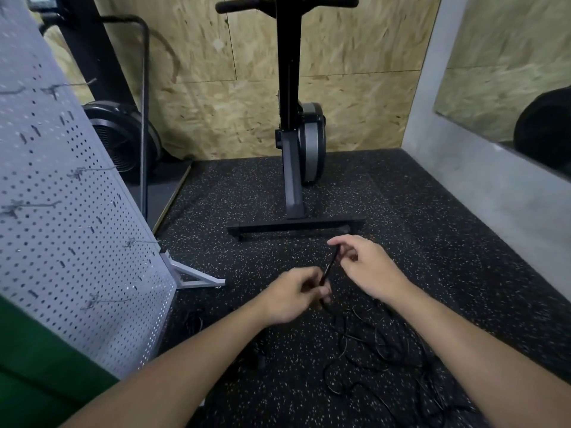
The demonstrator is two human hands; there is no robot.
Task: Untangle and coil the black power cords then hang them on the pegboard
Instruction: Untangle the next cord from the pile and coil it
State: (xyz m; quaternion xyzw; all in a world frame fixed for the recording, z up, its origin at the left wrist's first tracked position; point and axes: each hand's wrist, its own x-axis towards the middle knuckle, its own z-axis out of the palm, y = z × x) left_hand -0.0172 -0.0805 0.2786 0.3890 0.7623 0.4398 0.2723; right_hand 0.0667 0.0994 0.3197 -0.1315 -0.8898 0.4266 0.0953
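A tangle of thin black power cords [380, 350] lies on the speckled black floor below my hands. A short stretch of one cord [330, 265] runs taut between my two hands. My left hand [296, 296] pinches its lower end with curled fingers. My right hand [364, 267] pinches the upper end between thumb and forefinger. The white pegboard [71, 217] stands at the left on a metal foot, with several wire hooks sticking out, all bare.
An exercise machine [296, 143] stands straight ahead, its base bar [293, 227] just beyond my hands. A fan-wheel machine [123, 140] sits behind the pegboard. A grey wall with a mirror [494, 180] runs along the right. A small black item [194, 319] lies near the pegboard.
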